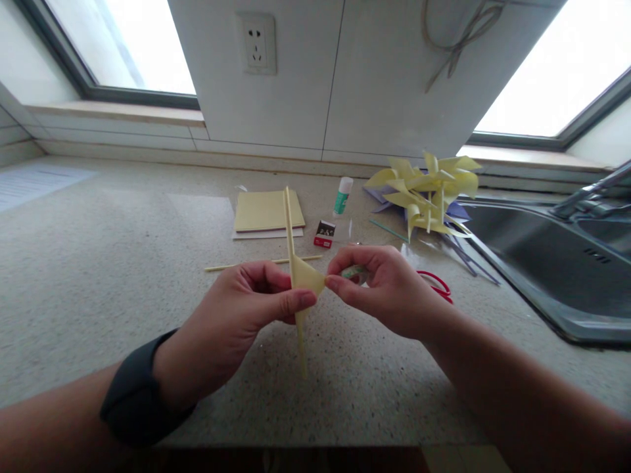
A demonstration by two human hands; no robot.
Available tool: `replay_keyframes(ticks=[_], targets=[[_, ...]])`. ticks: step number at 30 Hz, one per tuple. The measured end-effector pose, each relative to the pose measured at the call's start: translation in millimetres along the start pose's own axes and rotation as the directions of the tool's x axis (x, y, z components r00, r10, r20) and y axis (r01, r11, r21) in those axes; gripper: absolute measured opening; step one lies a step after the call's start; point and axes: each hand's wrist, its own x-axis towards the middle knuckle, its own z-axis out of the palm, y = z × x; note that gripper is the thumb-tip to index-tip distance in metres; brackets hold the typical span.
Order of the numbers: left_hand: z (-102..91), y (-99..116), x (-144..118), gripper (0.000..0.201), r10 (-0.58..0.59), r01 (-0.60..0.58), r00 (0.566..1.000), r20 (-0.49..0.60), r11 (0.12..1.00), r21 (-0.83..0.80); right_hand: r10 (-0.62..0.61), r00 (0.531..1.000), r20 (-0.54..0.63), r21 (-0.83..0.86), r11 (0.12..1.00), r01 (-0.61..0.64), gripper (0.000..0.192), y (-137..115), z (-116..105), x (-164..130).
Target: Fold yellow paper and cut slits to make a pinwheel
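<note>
A thin yellow sheet of paper, seen nearly edge-on, stands upright above the counter. My left hand is closed on its middle, the thumb pressed against the near face. At the right, my right hand pinches a pointed corner of the same paper between thumb and index finger. A roll of clear tape shows through the gap of the right hand's fingers; whether they touch it I cannot tell. Behind the paper, a thin yellow stick lies across the counter.
Beyond my hands are a stack of yellow paper, a small red box of pins and a glue stick. Yellow pinwheels are heaped near the sink. Red-handled scissors lie behind my right wrist.
</note>
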Motion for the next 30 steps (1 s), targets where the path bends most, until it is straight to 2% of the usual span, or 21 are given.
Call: replay_keyframes(ticks=[4,9,15,23,30], targets=[[0.9,0,-1,0.017,-0.001,0.000,1.000,0.014,1.000,0.022,0.010,1.000,0.010,-0.003,1.000,-0.010,0.014,-1,2,0],[2.8,2,0,0.010,-0.012,0.009,0.997,0.082,0.999,0.035,0.015,1.000,0.017,-0.008,1.000,-0.015,0.013,-2,3,2],[2.2,0,0,0.017,0.004,-0.013,0.992,0.124,0.997,0.070,0.015,1.000,0.019,-0.004,1.000,-0.015,0.013,0,4,2],[4.0,-3,0,0.024,0.072,-0.096,0.982,0.174,0.986,0.136,0.097,0.995,0.033,0.045,0.994,-0.098,0.018,2,10,3],[7.1,-2,-1,0.028,0.068,-0.078,0.984,0.167,0.995,0.055,0.111,0.994,0.000,0.016,0.994,-0.111,0.019,1,11,2]])
